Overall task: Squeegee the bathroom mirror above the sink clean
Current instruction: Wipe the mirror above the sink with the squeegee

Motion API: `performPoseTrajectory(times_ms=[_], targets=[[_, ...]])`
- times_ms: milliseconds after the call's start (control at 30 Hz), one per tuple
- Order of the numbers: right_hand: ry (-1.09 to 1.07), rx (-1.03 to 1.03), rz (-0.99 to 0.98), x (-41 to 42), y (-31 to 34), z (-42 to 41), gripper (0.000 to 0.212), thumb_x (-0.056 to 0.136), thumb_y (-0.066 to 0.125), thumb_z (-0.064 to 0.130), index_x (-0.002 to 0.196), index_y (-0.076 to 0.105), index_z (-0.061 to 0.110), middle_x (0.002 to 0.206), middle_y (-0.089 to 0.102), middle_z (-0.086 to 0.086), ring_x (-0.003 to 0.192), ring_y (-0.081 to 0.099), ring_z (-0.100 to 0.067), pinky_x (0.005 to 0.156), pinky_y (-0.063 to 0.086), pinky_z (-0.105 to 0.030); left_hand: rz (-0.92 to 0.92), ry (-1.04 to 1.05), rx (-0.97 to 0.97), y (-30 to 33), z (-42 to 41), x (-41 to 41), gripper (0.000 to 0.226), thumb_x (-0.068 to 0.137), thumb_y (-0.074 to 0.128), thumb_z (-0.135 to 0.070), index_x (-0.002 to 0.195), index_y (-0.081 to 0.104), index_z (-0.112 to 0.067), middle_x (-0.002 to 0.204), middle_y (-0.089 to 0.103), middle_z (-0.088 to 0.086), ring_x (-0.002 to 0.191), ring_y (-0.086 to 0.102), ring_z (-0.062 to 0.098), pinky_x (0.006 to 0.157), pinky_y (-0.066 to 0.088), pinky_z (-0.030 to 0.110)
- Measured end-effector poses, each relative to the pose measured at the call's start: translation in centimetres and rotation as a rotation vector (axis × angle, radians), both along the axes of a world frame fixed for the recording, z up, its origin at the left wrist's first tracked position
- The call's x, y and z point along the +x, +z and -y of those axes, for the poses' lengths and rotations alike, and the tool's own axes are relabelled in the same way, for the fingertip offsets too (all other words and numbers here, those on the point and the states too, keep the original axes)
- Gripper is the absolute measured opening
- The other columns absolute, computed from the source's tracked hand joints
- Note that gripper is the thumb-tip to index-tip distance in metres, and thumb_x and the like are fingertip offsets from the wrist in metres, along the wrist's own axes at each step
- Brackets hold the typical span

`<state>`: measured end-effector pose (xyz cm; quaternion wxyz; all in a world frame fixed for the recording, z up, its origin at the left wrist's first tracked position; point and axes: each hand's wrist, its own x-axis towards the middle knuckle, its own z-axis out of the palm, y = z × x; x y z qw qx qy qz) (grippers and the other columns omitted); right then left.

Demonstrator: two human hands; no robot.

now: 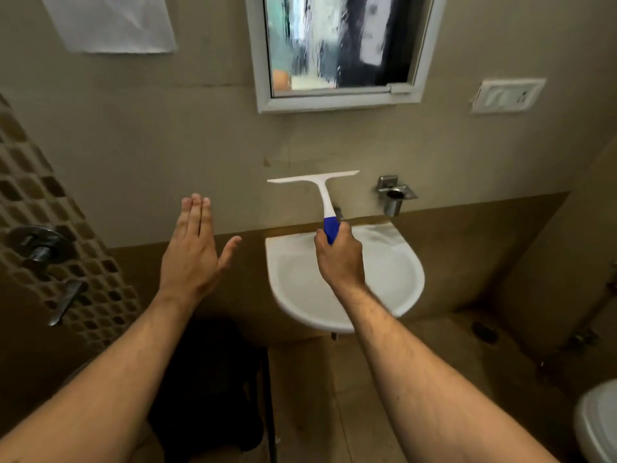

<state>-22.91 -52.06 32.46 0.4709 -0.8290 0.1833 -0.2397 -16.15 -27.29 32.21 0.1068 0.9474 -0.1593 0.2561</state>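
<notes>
From my feed, the left hand (192, 252) floats flat with fingers straight, holding nothing, off the sink's (405, 259) left rim. My right hand (339, 259) is wrapped round the squeegee's (325, 195) blue grip over the basin, blade level and off the wall. Plenty of bare wall up to the streaky mirror (337, 45), well above the blade edge.
</notes>
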Motion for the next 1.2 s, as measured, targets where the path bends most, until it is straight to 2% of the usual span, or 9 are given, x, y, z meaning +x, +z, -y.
performPoseTrajectory(times_ms=[233, 467, 633, 733, 800, 900, 967, 1067, 1200], targets=[[-0.035, -0.049, 0.154, 2.8, 5.2, 3.7, 0.022, 0.098, 0.054, 0.037, 0.102, 0.047, 0.016, 0.074, 0.054, 0.003, 0.058, 0.052, -0.010, 0.042, 0.034, -0.011, 0.089, -0.029, -0.036, 5.9, 3.9, 3.6, 0.096, 0.094, 0.021, -0.071, 0.161, 0.007, -0.004, 0.170, 0.003, 0.016, 0.157, -0.005, 0.025, 0.128, 0.003, 0.042], [-0.049, -0.075, 0.286, 8.0, 8.3, 5.7, 0.026, 0.098, 0.055, 0.039, 0.112, 0.046, 0.019, 0.082, 0.058, 0.000, 0.065, 0.060, -0.012, 0.053, 0.052, -0.026, 0.155, -0.018, -0.017, 9.3, 7.2, 8.0, 0.095, 0.095, 0.016, -0.072, 0.162, 0.002, -0.007, 0.170, -0.002, 0.013, 0.157, -0.009, 0.022, 0.127, -0.002, 0.039], [-0.077, -0.080, 0.383, 11.3, 9.5, 6.9, 0.026, 0.097, 0.054, 0.044, 0.108, 0.045, 0.023, 0.077, 0.056, 0.005, 0.062, 0.059, -0.012, 0.050, 0.053, -0.025, 0.194, -0.025, -0.025, 11.0, 9.3, 10.4, 0.095, 0.094, 0.018, -0.072, 0.162, 0.003, -0.006, 0.170, -0.002, 0.013, 0.157, -0.009, 0.023, 0.128, -0.001, 0.041], [-0.077, -0.116, 0.463, 12.9, 11.0, 7.4, 0.036, 0.095, 0.043, 0.060, 0.108, 0.044, 0.026, 0.074, 0.054, 0.009, 0.059, 0.058, -0.007, 0.046, 0.045, -0.014, 0.215, -0.008, -0.013, 12.7, 10.4, 11.8, 0.094, 0.094, 0.019, -0.071, 0.162, 0.000, -0.007, 0.170, -0.005, 0.012, 0.157, -0.011, 0.022, 0.128, -0.002, 0.040], [-0.059, -0.121, 0.506, 14.1, 12.6, 7.8, 0.041, 0.096, 0.038, 0.061, 0.111, 0.045, 0.024, 0.077, 0.057, 0.006, 0.061, 0.059, -0.007, 0.047, 0.043, -0.014, 0.253, 0.016, -0.022, 14.3, 11.2, 12.7, 0.094, 0.095, 0.020, -0.070, 0.162, 0.000, -0.007, 0.170, -0.006, 0.012, 0.157, -0.012, 0.022, 0.128, -0.003, 0.040], [-0.012, -0.115, 0.547, 16.0, 14.8, 8.4, 0.042, 0.099, 0.037, 0.055, 0.119, 0.045, 0.019, 0.085, 0.063, -0.003, 0.069, 0.063, -0.017, 0.051, 0.051, -0.026, 0.313, 0.047, -0.048, 17.0, 12.1, 13.6, 0.092, 0.096, 0.023, -0.068, 0.162, 0.000, -0.008, 0.170, -0.005, 0.012, 0.157, -0.011, 0.022, 0.128, -0.003, 0.042], [0.018, -0.128, 0.577, 17.1, 16.3, 8.9, 0.044, 0.102, 0.039, 0.051, 0.126, 0.045, 0.015, 0.088, 0.063, -0.002, 0.072, 0.063, -0.017, 0.052, 0.046, -0.021, 0.359, 0.074, -0.041, 18.7, 12.7, 14.1, 0.092, 0.097, 0.023, -0.067, 0.162, -0.002, -0.008, 0.170, -0.005, 0.012, 0.157, -0.011, 0.023, 0.128, -0.001, 0.043], [0.045, -0.129, 0.639, 18.6, 18.1, 9.5, 0.048, 0.103, 0.040, 0.047, 0.137, 0.042, 0.013, 0.096, 0.061, 0.000, 0.079, 0.061, -0.014, 0.059, 0.052, -0.024, 0.433, 0.113, -0.047, 20.9, 13.3, 14.6, 0.092, 0.097, 0.022, -0.068, 0.162, -0.002, -0.008, 0.170, -0.006, 0.012, 0.157, -0.011, 0.022, 0.128, 0.000, 0.043], [0.079, -0.118, 0.755, 20.2, 21.3, 9.5, 0.040, 0.103, 0.045, 0.040, 0.128, 0.049, 0.008, 0.085, 0.049, 0.016, 0.064, 0.049, 0.001, 0.048, 0.041, -0.004, 0.510, 0.168, -0.036, 23.4, 13.7, 14.8, 0.091, 0.098, 0.025, -0.067, 0.162, -0.003, -0.010, 0.170, -0.007, 0.011, 0.157, -0.013, 0.021, 0.128, -0.002, 0.040]])
